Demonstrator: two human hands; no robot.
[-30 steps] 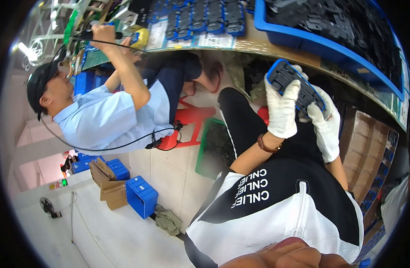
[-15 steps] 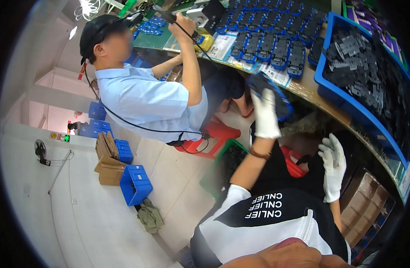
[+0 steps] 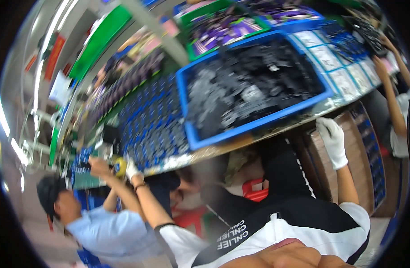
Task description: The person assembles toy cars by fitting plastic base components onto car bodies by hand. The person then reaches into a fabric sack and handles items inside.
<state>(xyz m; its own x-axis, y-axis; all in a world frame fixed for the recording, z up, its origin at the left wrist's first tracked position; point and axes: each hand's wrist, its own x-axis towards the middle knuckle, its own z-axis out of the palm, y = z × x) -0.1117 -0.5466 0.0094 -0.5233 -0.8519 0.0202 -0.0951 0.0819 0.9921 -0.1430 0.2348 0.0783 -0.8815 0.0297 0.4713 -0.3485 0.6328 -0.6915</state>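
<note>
My left hand, in a white glove, reaches far left to the bench edge. It is beside the near-left end of the rows of blue-and-black plastic parts. Motion blur smears its fingers, so whether it holds anything is unclear. My right hand, also gloved in white, hangs by the bench's front edge at the right, above a brown box. Its fingers are loosely bent and apart, and nothing shows in them. A large blue bin full of black plastic pieces stands on the bench between my hands.
A co-worker in a light blue shirt works close to my left hand, near a yellow object. A green tray of purple parts lies behind the bin. Another person's arms reach in at far right. A red stool stands below.
The view has swung right. My left hand, which held a blue-and-black part off the bench, has gone out to the rows at the bench edge. My right hand stays low by the edge.
</note>
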